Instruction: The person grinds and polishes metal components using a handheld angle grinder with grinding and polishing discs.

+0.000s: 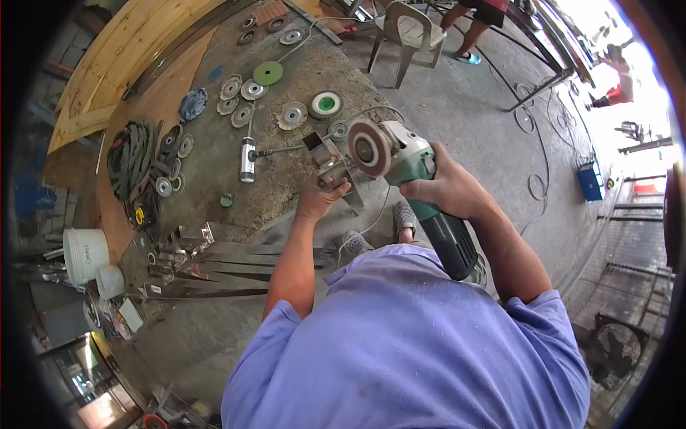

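Note:
My right hand (457, 184) is wrapped round the body of a green and grey angle grinder (411, 166). A brown abrasive disc (369, 149) on the grinder's head faces the left side. My left hand (321, 197) is closed on the near end of a shiny square metal bracket (327, 154), close beside the disc. On the work surface left of the bracket lies a silver cylindrical tool (248, 160) with a cable. Several flap discs (291, 116) and a wheel with a green centre (326, 105) sit beyond my hands.
A green disc (268, 73) lies farther back. Coiled dark straps (132, 161), flat metal strips (229, 264) and a white bucket (86, 254) are on the left. A plastic chair (407, 32) stands ahead, near a person's legs (468, 32). Cables (539, 171) trail over the floor at right.

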Tool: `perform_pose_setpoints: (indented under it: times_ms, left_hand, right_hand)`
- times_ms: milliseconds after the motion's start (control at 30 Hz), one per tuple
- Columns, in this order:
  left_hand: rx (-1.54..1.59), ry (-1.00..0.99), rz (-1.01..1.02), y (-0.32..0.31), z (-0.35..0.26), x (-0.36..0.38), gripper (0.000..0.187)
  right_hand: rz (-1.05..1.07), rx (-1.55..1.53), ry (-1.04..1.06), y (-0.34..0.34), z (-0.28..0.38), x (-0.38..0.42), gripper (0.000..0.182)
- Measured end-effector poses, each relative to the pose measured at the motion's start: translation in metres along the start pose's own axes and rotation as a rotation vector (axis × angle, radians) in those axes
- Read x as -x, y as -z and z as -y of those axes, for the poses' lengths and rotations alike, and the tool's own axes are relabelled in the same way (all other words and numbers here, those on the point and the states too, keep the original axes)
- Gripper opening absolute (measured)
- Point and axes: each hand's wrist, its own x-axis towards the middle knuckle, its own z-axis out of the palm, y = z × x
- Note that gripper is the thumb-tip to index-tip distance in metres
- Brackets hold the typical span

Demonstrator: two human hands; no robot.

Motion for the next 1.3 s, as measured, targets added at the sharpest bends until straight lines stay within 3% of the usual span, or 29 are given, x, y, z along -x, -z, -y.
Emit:
perform_pose_setpoints:
  times_ms: [67, 167, 400, 600, 767, 967, 1033, 1100, 1167, 1300]
  left_hand:
    - [0.077, 0.065, 0.124, 0.012, 0.022, -0.01, 0.041]
    - [-0.092, 0.051, 0.165, 0.014, 0.02, -0.015, 0.034]
    - [-0.439, -0.136, 0.131, 0.012, 0.027, -0.018, 0.03]
    - [-0.522, -0.309, 0.022, 0.007, 0.031, -0.018, 0.037]
    - [-0.737, -0.199, 0.124, 0.014, 0.039, -0.014, 0.044]
    - [-0.318, -0.018, 0.134, 0.011, 0.042, -0.013, 0.042]
    - [-0.599, -0.127, 0.179, 0.015, 0.044, -0.015, 0.047]
    - [-0.547, -0.124, 0.164, 0.014, 0.05, -0.016, 0.046]
    - [-0.168, -0.013, 0.088, 0.011, 0.055, -0.018, 0.041]
    - [-0.393, 0.007, 0.226, 0.015, 0.043, -0.014, 0.053]
  right_hand:
    - [0.041, 0.003, 0.008, 0.003, 0.004, -0.003, 0.096]
    - [0.06, -0.069, 0.024, -0.001, 0.0, -0.014, 0.094]
    - [0.122, -0.072, 0.022, -0.002, 0.0, -0.033, 0.091]
    - [0.185, -0.013, -0.007, -0.001, 0.0, -0.052, 0.09]
    - [0.212, 0.026, 0.032, 0.002, 0.006, -0.069, 0.095]
    - [0.259, 0.054, 0.009, 0.009, 0.009, -0.069, 0.095]
    - [0.249, 0.057, 0.013, 0.01, 0.005, -0.065, 0.094]
    - [0.249, 0.077, 0.015, 0.01, 0.007, -0.068, 0.094]
    - [0.258, 0.111, 0.021, 0.011, 0.014, -0.078, 0.096]
    - [0.244, 0.094, 0.038, 0.009, 0.007, -0.08, 0.094]
